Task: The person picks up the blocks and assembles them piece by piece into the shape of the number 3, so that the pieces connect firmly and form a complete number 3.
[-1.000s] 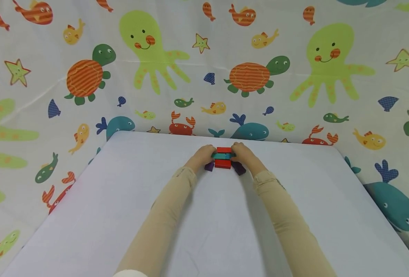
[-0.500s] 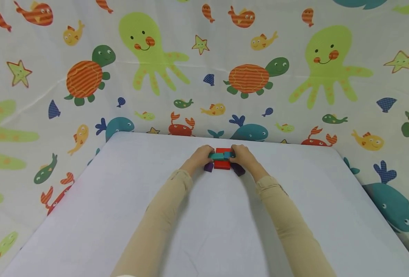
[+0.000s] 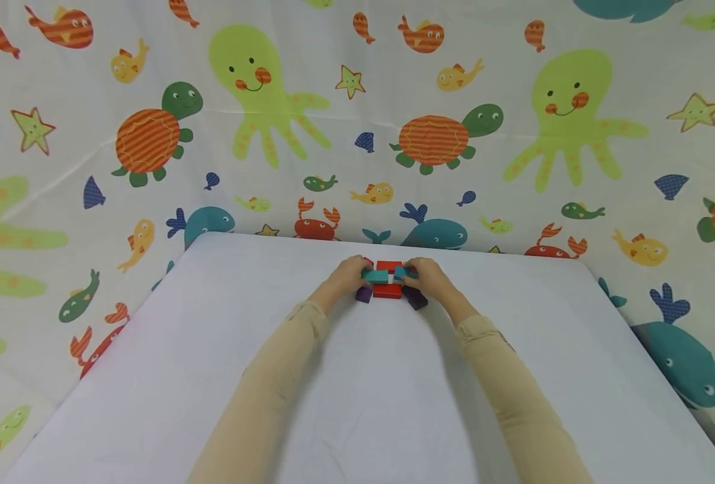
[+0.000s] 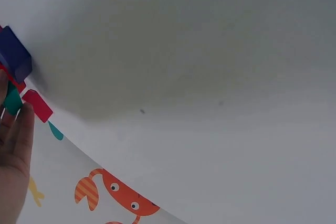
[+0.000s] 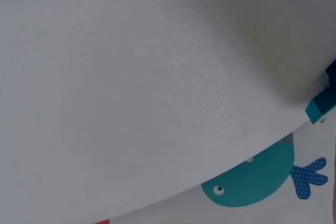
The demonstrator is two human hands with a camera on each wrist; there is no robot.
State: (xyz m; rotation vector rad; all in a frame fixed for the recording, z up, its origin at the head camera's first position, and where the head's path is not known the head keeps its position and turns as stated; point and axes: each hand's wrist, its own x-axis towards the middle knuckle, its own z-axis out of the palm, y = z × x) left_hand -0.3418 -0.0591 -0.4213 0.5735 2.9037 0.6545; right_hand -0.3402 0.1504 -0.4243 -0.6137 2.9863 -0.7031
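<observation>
Near the far edge of the table, my left hand pinches a teal block between thumb and fingers. My right hand grips a blue-teal block beside it, a narrow gap between the two. Both overlap the space between a far red block and a near red block. The left wrist view has the left hand's fingers at the teal block's edge. At the edge of the right wrist view, a teal block shows; the right hand is mostly out of frame.
Close to the near red block lie a purple block on the left and a dark purple block on the right. Another red block is by the left fingertips. A patterned sea-animal cloth hangs behind the white table.
The teal and blue-teal blocks, side by side between the reds a second ago, have been drawn apart, opening a gap. The hands have shifted slightly outward with them.
</observation>
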